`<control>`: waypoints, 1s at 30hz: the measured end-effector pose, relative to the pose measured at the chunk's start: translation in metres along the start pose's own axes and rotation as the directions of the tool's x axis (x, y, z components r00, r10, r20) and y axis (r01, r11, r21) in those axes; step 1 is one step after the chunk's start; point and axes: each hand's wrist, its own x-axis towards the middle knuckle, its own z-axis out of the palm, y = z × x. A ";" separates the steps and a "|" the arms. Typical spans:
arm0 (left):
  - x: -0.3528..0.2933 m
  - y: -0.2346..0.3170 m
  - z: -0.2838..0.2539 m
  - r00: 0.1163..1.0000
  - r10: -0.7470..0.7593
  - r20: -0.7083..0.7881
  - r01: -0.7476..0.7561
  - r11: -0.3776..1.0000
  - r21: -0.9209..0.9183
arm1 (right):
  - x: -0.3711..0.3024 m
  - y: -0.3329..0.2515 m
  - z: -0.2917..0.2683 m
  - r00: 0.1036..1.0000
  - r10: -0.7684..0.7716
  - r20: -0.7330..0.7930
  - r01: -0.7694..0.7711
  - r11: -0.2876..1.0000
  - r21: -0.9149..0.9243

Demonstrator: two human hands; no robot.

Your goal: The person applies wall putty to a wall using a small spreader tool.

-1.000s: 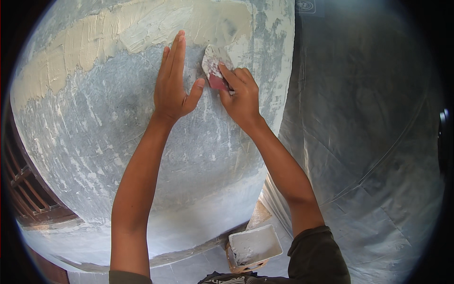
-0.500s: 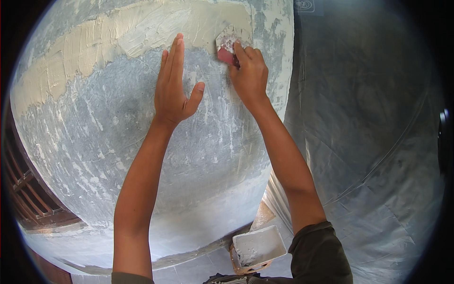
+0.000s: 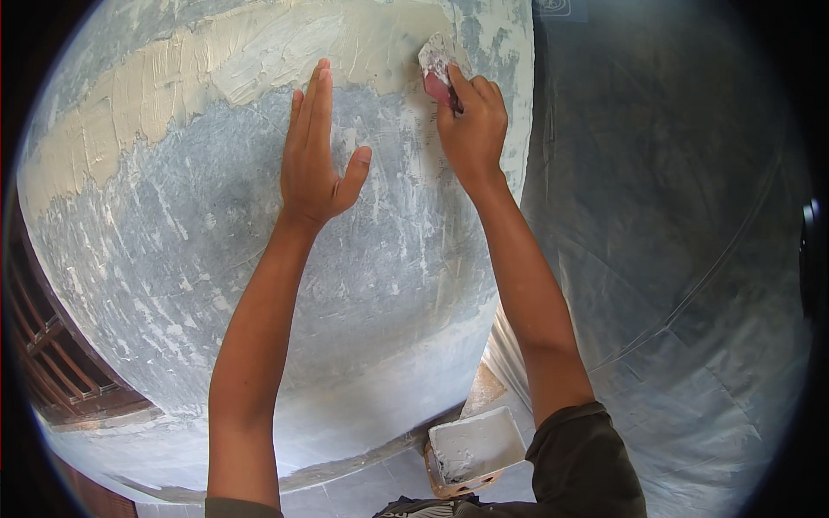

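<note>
My right hand (image 3: 475,129) grips a putty knife (image 3: 439,79) with a reddish part, its blade smeared with pale filler. The blade is at the upper right of the grey wall (image 3: 259,250), by the right end of a cream band of wet filler (image 3: 129,108). That band runs along the upper wall, ridged at the left and smoother toward the right. Left of the knife, my left hand (image 3: 315,164) is held up flat against or just before the wall, fingers stretched upward and thumb apart. It holds nothing; whether its palm touches the wall I cannot tell.
A rectangular tub (image 3: 479,445) with whitish residue inside stands on the tiled floor below. A dark plastic sheet (image 3: 665,216) hangs to the right of the wall's edge. Brown wooden slats (image 3: 65,363) show at the lower left.
My right hand has shifted a little to the right with the putty knife, whose blade is now turned more steeply. My left hand has barely moved.
</note>
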 end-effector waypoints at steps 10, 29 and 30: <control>0.000 -0.002 0.000 0.998 -0.059 -0.028 0.057 0.995 -0.086 | -0.042 -0.058 0.013 0.994 0.037 0.104 -0.040 0.999 0.033; 0.016 -0.025 -0.043 0.995 0.075 0.065 -0.071 0.996 -0.062 | 0.009 -0.079 0.030 0.976 0.205 0.069 -0.191 0.968 -0.165; 0.016 -0.026 -0.043 0.997 0.066 0.050 -0.062 0.995 -0.084 | 0.004 -0.087 0.029 0.971 0.211 0.109 -0.193 0.969 -0.155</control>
